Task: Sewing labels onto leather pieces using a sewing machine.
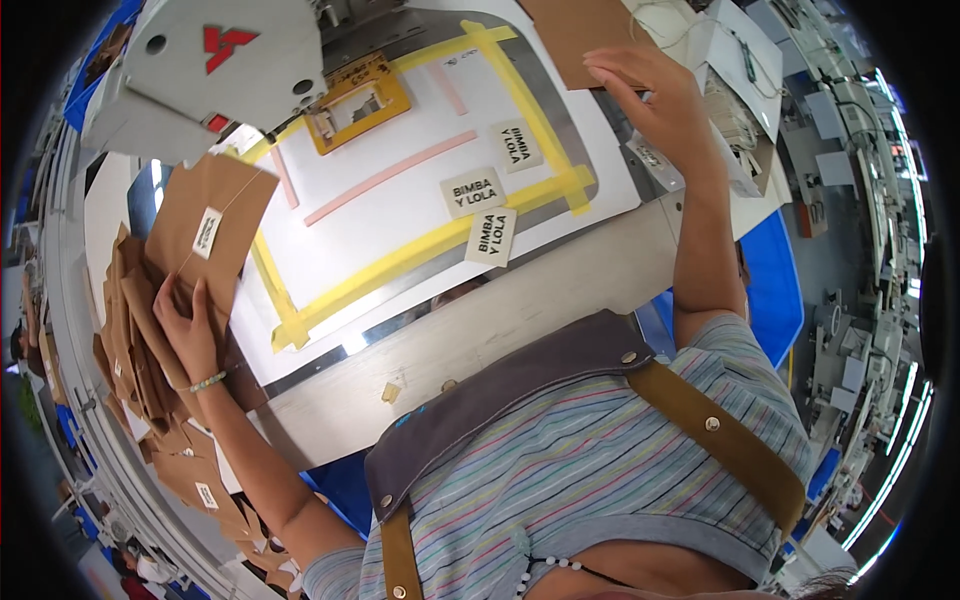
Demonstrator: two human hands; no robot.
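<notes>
My left hand (188, 315) grips a brown piece (180, 215) with a small white label, at the left beside a stack of similar pieces (130, 330). My right hand (650, 110) reaches up at the upper right, fingers stretched over another brown piece (560, 30); whether they touch it I cannot tell. Between my hands lies a white sheet (360, 260) edged with yellow tape, bearing pink strips (390, 175) and several pale printed labels (470, 193). A yellow frame (368, 125) sits near the sheet's upper middle, by the machine's head.
A grey machine head (190, 90) overhangs the upper left. A white open box (745, 130) with papers stands at the right, above a blue bin (770, 290). The table's front edge (500, 320) runs before my body. Other workers (145, 565) show at the far left.
</notes>
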